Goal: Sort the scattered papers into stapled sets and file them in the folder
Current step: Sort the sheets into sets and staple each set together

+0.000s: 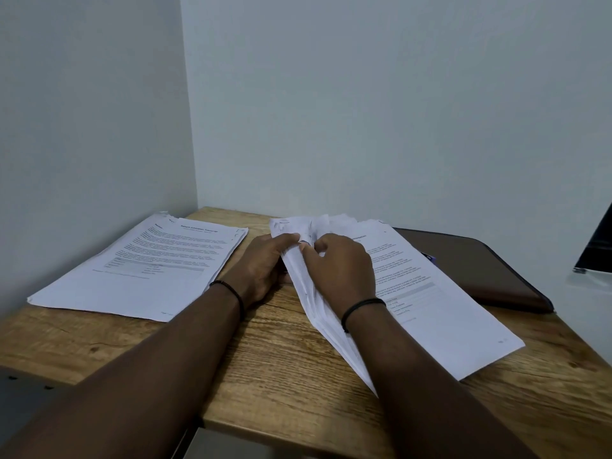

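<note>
Both hands meet at the lifted left edge of a thick paper stack (430, 293) on the wooden desk (271, 366): left hand (261, 266) and right hand (341, 263) pinch sheets (light, floppy, likely to slide apart). Brown folder (480, 263) lies just beyond.

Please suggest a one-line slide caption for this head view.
Both hands, left hand and right hand, leaf through the right paper stack beside a brown folder.

A wood-grain counter (281, 352) stands in a corner of pale walls (364, 111). A dark, glossy slanted object (596, 246) shows at the right edge, above a white surface (592, 293).
</note>
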